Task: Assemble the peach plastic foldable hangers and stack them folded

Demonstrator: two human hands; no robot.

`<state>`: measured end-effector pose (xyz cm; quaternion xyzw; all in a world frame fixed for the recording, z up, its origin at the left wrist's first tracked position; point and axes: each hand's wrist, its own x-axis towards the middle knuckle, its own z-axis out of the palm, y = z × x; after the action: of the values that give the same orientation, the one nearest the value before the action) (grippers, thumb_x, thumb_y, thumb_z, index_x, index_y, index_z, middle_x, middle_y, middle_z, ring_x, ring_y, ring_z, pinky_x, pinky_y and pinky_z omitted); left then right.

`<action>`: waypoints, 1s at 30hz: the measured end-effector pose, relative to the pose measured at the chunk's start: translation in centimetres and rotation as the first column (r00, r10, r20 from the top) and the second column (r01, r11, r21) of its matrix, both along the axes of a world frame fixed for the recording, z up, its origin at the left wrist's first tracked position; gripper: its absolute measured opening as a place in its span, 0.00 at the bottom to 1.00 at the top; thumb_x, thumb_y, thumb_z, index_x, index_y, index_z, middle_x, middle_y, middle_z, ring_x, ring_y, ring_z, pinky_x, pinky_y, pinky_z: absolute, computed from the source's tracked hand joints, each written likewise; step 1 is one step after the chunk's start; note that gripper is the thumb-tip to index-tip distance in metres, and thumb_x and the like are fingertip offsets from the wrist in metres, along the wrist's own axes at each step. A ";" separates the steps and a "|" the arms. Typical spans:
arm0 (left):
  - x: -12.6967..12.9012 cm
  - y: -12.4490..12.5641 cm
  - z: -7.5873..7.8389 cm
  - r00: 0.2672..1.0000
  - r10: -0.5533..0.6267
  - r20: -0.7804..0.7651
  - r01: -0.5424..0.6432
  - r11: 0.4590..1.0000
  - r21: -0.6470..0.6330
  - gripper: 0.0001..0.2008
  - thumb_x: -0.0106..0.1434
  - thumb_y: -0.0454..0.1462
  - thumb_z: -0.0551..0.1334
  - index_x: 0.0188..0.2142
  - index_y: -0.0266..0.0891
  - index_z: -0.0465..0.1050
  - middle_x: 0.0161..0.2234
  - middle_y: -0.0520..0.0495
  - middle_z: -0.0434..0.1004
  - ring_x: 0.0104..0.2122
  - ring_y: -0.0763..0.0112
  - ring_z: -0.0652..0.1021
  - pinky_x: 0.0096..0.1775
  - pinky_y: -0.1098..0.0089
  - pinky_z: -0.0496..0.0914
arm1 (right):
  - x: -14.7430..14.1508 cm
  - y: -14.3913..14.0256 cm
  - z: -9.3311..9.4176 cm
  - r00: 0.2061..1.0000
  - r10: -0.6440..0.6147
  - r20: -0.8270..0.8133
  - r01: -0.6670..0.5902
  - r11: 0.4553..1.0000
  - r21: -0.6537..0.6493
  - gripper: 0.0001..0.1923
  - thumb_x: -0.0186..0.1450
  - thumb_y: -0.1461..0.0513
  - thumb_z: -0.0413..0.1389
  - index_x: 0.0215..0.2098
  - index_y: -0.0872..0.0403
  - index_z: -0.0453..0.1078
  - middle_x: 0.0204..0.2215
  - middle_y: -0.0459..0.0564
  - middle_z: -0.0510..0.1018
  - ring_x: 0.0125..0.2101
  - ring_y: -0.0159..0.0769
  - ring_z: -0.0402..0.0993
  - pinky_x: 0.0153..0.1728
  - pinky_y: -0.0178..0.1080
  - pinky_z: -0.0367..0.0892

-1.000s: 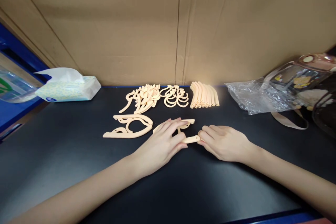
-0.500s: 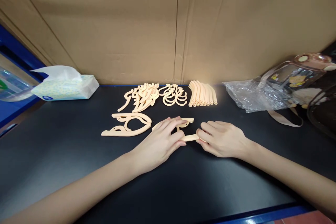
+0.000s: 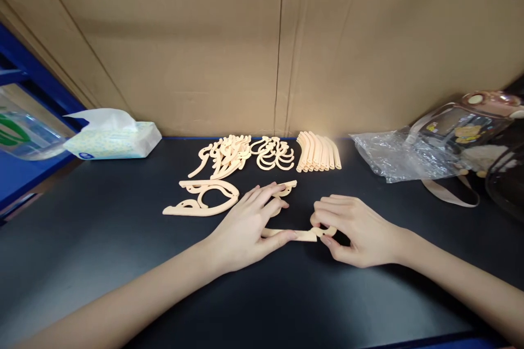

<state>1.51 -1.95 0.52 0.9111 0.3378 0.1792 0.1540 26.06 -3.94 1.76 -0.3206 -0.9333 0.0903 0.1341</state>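
Cream plastic pieces that look like folding hanger parts lie in front of me. My left hand (image 3: 249, 223) spans a partly joined hanger (image 3: 289, 188), fingers over its far part. Its thumb presses on the near arm (image 3: 306, 236), which points right. My right hand (image 3: 356, 232) pinches a small curved piece (image 3: 328, 232) between thumb and fingers, touching the end of that arm. Whether the two are joined, I cannot tell. To the left lies a folded hanger (image 3: 204, 211) with a ring-like middle. My left hand hides much of the piece beneath it.
Along the back of the black table (image 3: 262, 294) lie piles of curved arms (image 3: 229, 155), hooks (image 3: 268, 161) and tube-like pieces (image 3: 317, 152). A tissue pack (image 3: 118, 142) stands left. On the right are a clear plastic bag (image 3: 388, 155) and a strapped bottle (image 3: 458, 125). Cardboard (image 3: 184, 49) rises behind.
Both hands have come a little nearer with the near arm. My right fingers have shifted, so the small curved piece now shows at the arm's end. The view has tilted slightly.
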 end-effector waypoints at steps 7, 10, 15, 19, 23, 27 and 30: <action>0.1 0.1 0.0 0.999 0.013 -0.053 -0.011 1.000 0.026 0.28 0.62 0.53 0.60 0.55 0.37 0.67 0.62 0.36 0.60 0.62 0.50 0.62 0.58 0.48 0.62 | -0.1 -0.3 0.8 0.996 0.031 -0.082 -0.043 0.989 -0.139 0.07 0.58 0.69 0.53 0.34 0.53 0.68 0.44 0.52 0.70 0.44 0.37 0.65 0.46 0.42 0.62; -0.1 0.3 -0.2 0.997 0.001 -0.072 0.002 0.999 0.044 0.33 0.60 0.56 0.60 0.58 0.39 0.64 0.63 0.37 0.59 0.62 0.49 0.60 0.57 0.49 0.64 | 0.1 -0.3 1.0 0.997 0.037 -0.072 -0.049 0.985 -0.168 0.08 0.61 0.69 0.52 0.35 0.52 0.70 0.49 0.53 0.69 0.52 0.39 0.62 0.51 0.43 0.61; -0.4 0.5 -0.5 0.996 -0.027 -0.088 0.033 0.997 0.070 0.41 0.57 0.61 0.59 0.61 0.38 0.60 0.64 0.37 0.56 0.63 0.48 0.58 0.57 0.50 0.63 | 0.3 -0.3 0.9 0.997 0.016 -0.079 -0.035 0.968 -0.247 0.08 0.63 0.69 0.52 0.35 0.52 0.70 0.50 0.53 0.70 0.55 0.38 0.62 0.51 0.41 0.63; -0.3 0.5 -0.6 0.994 -0.003 -0.111 0.009 0.998 0.056 0.46 0.54 0.64 0.58 0.62 0.36 0.58 0.65 0.35 0.53 0.64 0.47 0.56 0.58 0.49 0.62 | 0.0 -0.2 0.5 0.989 -0.020 -0.149 -0.033 0.940 -0.340 0.06 0.63 0.59 0.59 0.31 0.52 0.68 0.50 0.51 0.70 0.52 0.37 0.65 0.51 0.39 0.63; -0.4 0.6 -0.8 0.988 0.011 -0.153 -0.007 1.000 0.023 0.55 0.49 0.68 0.56 0.65 0.34 0.53 0.66 0.33 0.48 0.65 0.43 0.52 0.59 0.46 0.59 | -0.5 -0.4 0.1 0.980 -0.026 -0.199 -0.071 0.882 -0.467 0.11 0.59 0.58 0.64 0.32 0.52 0.66 0.51 0.49 0.69 0.47 0.32 0.70 0.46 0.33 0.65; -0.4 0.6 -0.8 0.989 0.014 -0.149 -0.012 1.000 0.013 0.59 0.47 0.70 0.56 0.65 0.31 0.50 0.66 0.31 0.47 0.65 0.43 0.50 0.60 0.46 0.57 | -0.9 -1.1 0.3 0.971 0.047 -0.232 -0.164 0.840 -0.517 0.15 0.56 0.63 0.65 0.40 0.50 0.67 0.52 0.45 0.68 0.47 0.30 0.70 0.47 0.29 0.63; -0.4 0.6 -0.7 0.989 0.027 -0.143 -0.024 0.999 0.025 0.59 0.46 0.70 0.56 0.65 0.30 0.52 0.66 0.30 0.50 0.65 0.43 0.52 0.59 0.46 0.57 | -1.2 -1.5 0.4 0.966 0.076 -0.247 -0.194 0.845 -0.499 0.17 0.57 0.69 0.61 0.43 0.50 0.67 0.52 0.45 0.69 0.46 0.27 0.71 0.47 0.28 0.63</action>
<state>1.11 -1.31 -0.20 0.9189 0.3575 0.1195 0.1162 24.91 -5.41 2.14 -0.2659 -0.8742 0.3823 0.1374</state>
